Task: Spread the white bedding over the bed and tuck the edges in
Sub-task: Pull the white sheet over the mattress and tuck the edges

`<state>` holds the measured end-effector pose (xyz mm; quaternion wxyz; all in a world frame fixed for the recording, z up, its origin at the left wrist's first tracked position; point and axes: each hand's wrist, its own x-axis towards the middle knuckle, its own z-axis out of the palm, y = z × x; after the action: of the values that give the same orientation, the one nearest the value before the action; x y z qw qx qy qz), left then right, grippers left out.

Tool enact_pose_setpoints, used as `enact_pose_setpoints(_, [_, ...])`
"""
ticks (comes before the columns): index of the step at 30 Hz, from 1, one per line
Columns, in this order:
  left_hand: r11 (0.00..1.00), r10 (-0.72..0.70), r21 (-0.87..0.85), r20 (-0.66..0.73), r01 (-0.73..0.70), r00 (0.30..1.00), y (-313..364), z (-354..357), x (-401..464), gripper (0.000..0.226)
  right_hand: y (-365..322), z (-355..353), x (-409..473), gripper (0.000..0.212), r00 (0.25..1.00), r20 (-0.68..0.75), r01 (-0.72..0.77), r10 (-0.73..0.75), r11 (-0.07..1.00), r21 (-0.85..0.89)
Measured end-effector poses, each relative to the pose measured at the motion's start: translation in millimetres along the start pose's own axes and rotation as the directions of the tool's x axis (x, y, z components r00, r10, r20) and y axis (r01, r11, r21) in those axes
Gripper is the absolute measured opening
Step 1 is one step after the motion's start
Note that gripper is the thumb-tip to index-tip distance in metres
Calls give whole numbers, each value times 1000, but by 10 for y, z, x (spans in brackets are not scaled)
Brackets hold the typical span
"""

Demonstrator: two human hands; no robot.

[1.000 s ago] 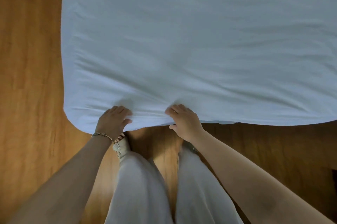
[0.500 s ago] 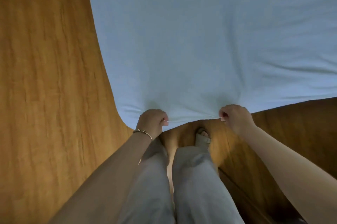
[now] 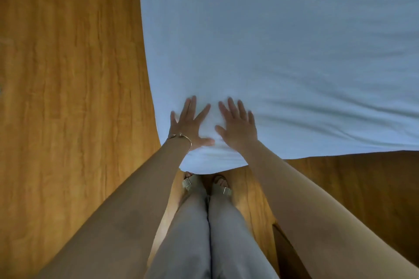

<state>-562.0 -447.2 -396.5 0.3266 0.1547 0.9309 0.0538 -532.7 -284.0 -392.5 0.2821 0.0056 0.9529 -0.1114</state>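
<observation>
The white bedding (image 3: pixel 283 51) covers the bed and fills the upper right of the head view, smooth with faint creases toward the right. Its near corner curves down just in front of my feet. My left hand (image 3: pixel 191 125), with a bracelet on the wrist, lies flat on the bedding near that corner, fingers spread and straight. My right hand (image 3: pixel 238 125) lies flat beside it, fingers also spread, a small gap between the two thumbs. Both hands are slightly blurred. Neither hand grips any fabric.
A wooden floor (image 3: pixel 74 97) runs along the bed's left side and under me. My legs in light trousers (image 3: pixel 204 233) and sandalled feet stand at the bed's corner. A dark wooden edge (image 3: pixel 288 247) shows at the lower right.
Both hands have let go of the bedding's edge and moved up onto the top surface, fingers now spread flat. The view has shifted further toward the bed's corner.
</observation>
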Motion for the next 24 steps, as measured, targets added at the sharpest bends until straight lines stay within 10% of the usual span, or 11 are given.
enact_pose_setpoints(6, [969, 106, -226, 30, -97, 994, 23, 270, -504, 57, 90, 310, -520, 56, 967, 221, 136, -124, 990, -38])
enact_pose_setpoints(10, [854, -167, -505, -42, 124, 985, -115, -299, -188, 37, 11, -211, -163, 30, 997, 49, -68, 61, 986, 153])
enact_pose_setpoints(15, [984, 171, 2, -308, -179, 936, -347, -760, 860, 42, -324, -382, 582, 50, 923, -299, -61, 242, 859, 508])
enact_pose_setpoints(20, [896, 389, 237, -8, -376, 921, -713, -869, 1356, 79, -556, -244, 1094, 57, 906, -228, -264, 356, 897, 355])
enact_pose_setpoints(24, [711, 612, 238, 255, -662, 749, -1045, -996, 1376, 70, -688, -159, 1227, 56, 870, -89, -457, 485, 861, 224])
